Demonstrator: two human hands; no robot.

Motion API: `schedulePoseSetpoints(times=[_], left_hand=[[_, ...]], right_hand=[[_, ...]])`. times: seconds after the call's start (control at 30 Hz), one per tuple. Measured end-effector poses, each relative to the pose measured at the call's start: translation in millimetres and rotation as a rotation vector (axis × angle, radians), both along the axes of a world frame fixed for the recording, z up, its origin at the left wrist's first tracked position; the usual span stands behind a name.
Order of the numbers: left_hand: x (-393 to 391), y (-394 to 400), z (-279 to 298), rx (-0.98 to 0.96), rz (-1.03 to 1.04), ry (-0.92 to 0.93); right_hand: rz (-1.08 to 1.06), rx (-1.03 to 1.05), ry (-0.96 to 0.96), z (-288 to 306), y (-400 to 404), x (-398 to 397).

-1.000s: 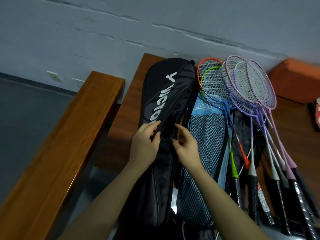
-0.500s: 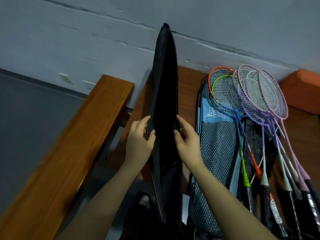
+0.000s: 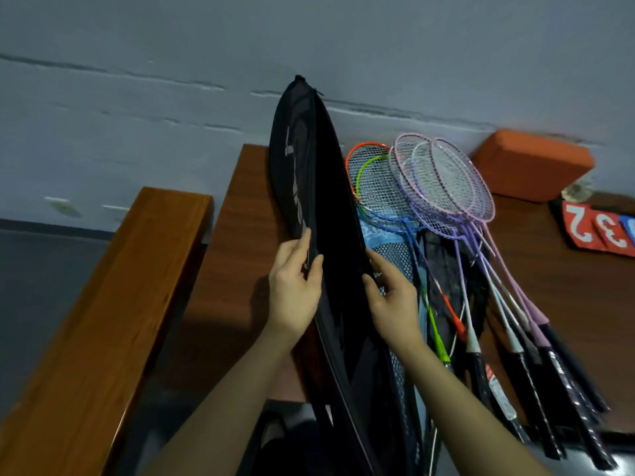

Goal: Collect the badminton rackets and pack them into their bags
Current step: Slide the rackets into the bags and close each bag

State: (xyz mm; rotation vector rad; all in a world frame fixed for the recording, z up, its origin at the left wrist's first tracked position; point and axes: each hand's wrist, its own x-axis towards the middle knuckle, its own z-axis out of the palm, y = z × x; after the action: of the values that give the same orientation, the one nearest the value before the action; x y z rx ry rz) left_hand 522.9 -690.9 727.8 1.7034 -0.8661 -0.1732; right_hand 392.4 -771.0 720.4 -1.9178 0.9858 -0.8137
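Observation:
A long black racket bag point(image 3: 319, 187) stands on edge over the wooden table, its top against the wall. My left hand point(image 3: 293, 290) pinches its left edge. My right hand point(image 3: 395, 300) grips its right edge at about the same height. To the right lie several rackets point(image 3: 443, 190) fanned out on the table, with orange, green, blue, pink and purple frames, handles toward me. Under them lies a light blue mesh bag point(image 3: 395, 252), partly hidden by the black bag and my right hand.
A wooden bench point(image 3: 113, 304) runs along the left, with a gap between it and the wooden table point(image 3: 240, 235). An orange block point(image 3: 532, 163) sits at the back right by the wall. Red and blue number cards point(image 3: 598, 228) lie at the right edge.
The black bag went from lying flat on the table to standing on edge, then tilted slightly left. Both hands stayed on its edges.

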Motion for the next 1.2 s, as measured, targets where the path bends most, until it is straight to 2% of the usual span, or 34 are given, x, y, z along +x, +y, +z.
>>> schedulePoseSetpoints(times=[0.23, 0.4, 0.5, 0.67, 0.77, 0.87, 0.97, 1.2], left_hand=[[-74.4, -67.1, -8.3, 0.051, -0.038, -0.019], [-133.4, -103.6, -11.6, 0.113, -0.010, -0.124], [-160.5, -117.7, -12.5, 0.160, 0.079, -0.101], [-183.0, -128.2, -15.1, 0.292, 0.176, -0.050], [-189.2, -140.1, -17.6, 0.291, 0.140, -0.046], [-196.9, -151.1, -19.3, 0.297, 0.127, -0.026], [-199.0, -156.0, -21.6, 0.313, 0.140, -0.009], [-189.5, -155.5, -18.7, 0.351, 0.122, -0.010]], right_hand=[[-0.053, 0.076, 0.006, -19.8, -63.4, -67.7], [0.069, 0.139, 0.022, -29.8, -101.3, -126.6], [0.152, 0.114, 0.043, -30.4, -119.8, -156.6], [-0.014, 0.093, 0.051, -38.3, -158.6, -206.3], [-0.123, -0.004, 0.212, -44.6, -183.3, -228.8], [-0.138, -0.133, 0.440, -54.5, -200.9, -240.2], [-0.139, -0.191, 0.563, -63.0, -209.7, -239.4], [-0.119, -0.283, 0.429, -67.4, -220.8, -239.2]])
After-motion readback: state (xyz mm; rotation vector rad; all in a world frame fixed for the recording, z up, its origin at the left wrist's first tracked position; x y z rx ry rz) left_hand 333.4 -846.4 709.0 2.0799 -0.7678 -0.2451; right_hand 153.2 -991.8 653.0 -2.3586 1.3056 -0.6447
